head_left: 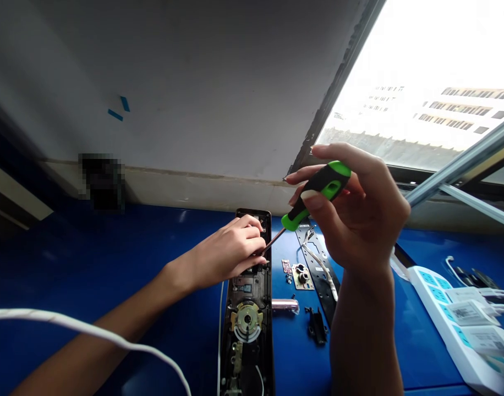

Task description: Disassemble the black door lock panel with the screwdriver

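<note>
My right hand (pixel 351 214) grips a green and black screwdriver (pixel 317 195) by its handle. Its shaft slants down to the left, and the tip ends beside the fingers of my left hand (pixel 239 245). That hand is closed over the upper part of a long black device housing (pixel 239 300), fingers bent, hiding what lies under them. The housing lies open, showing a round metal part with a pale disc (pixel 247 319) and small fittings. Whether the tip sits in a screw cannot be made out.
Right of the housing lie a small square metal part (pixel 303 276), a pink cylinder (pixel 285 306), a black bracket (pixel 317 326) and a long black panel (pixel 318 258) with a white cable. A white power strip (pixel 437 319) holds several plugs. Another white cable (pixel 111 336) crosses the left foreground.
</note>
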`<state>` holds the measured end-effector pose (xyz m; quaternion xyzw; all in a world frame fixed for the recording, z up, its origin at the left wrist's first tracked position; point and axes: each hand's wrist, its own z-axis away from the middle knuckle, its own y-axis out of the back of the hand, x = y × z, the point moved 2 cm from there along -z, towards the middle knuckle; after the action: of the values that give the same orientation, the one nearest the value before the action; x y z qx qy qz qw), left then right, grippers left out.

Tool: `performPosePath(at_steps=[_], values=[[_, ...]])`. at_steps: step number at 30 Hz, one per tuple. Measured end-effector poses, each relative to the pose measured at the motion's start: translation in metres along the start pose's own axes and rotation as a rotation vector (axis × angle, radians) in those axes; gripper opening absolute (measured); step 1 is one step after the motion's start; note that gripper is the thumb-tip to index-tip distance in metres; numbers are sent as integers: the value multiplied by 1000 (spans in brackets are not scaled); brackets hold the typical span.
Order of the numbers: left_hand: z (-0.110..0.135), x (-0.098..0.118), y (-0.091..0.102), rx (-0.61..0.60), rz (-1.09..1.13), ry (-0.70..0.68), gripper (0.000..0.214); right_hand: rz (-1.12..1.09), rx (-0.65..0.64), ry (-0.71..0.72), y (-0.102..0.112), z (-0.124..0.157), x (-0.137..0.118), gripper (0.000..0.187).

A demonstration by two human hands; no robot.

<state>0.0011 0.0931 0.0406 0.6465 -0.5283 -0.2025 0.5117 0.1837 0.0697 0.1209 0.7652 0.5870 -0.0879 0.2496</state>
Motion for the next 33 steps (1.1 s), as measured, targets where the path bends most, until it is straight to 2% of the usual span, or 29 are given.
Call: performPosePath(at_steps=[4, 10, 21, 25, 27, 33], values=[[1, 2, 3, -11, 27, 24, 9, -16, -18, 90, -3, 1, 4, 45], [1, 1, 3, -30, 3, 34, 13, -24, 64, 146, -3, 0, 6, 40], [1, 1, 2, -5, 24, -5, 17, -58, 77, 110, -2, 0, 3, 42], [1, 0, 1, 2, 45, -6, 14, -57, 35, 86, -1, 0, 7, 43], [0, 1, 1, 16, 55, -13, 15, -66, 20, 118, -1, -1, 10, 45], [0, 0, 3, 16, 87, -12, 13, -64, 131, 143, -3, -1, 12, 36]])
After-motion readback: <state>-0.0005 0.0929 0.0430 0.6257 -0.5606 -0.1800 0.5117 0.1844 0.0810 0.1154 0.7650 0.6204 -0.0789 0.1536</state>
